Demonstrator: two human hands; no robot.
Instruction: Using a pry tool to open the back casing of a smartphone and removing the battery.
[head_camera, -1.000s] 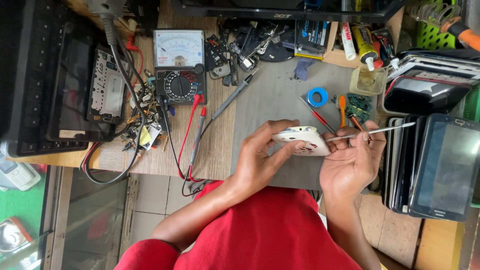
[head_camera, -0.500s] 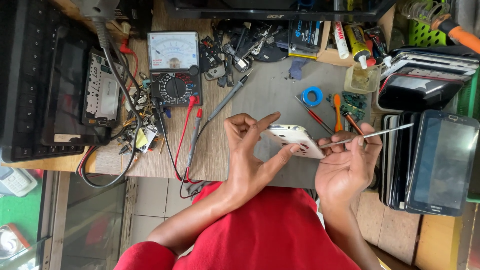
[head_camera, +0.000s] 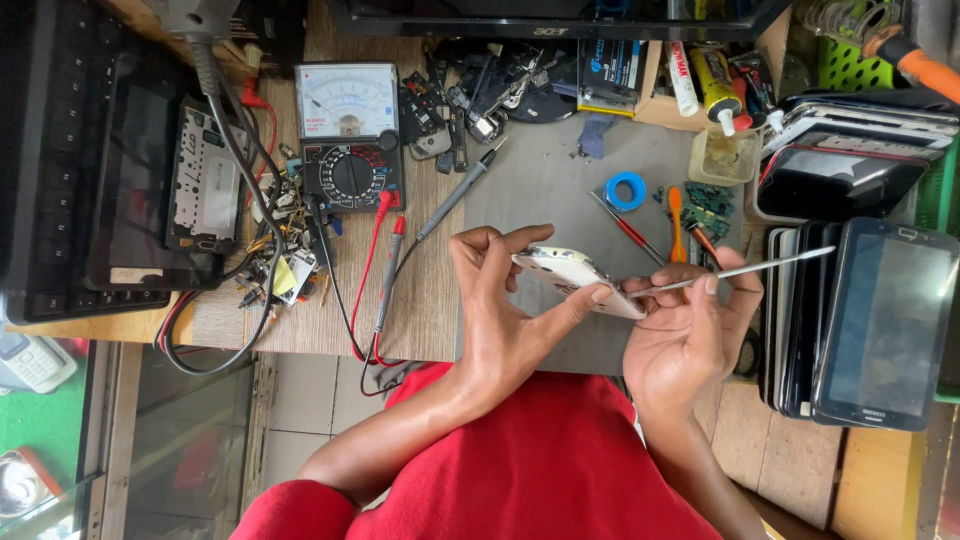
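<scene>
Our left hand (head_camera: 500, 310) grips a white phone (head_camera: 578, 281) tilted above the grey mat (head_camera: 545, 180), steadying it. Our right hand (head_camera: 690, 330) pinches a thin metal pry tool (head_camera: 740, 272) at the phone's edge, seemingly to work its seam.

The person wore a plain red short-sleeved top, loose across the chest, its sleeve ending above the elbow. Both forearms were bare. The left hand (head_camera: 500, 310) and the right hand (head_camera: 685, 335) carried no gloves, and the 2 wrists showed no watch.

Head cam, steep downward, close.
</scene>
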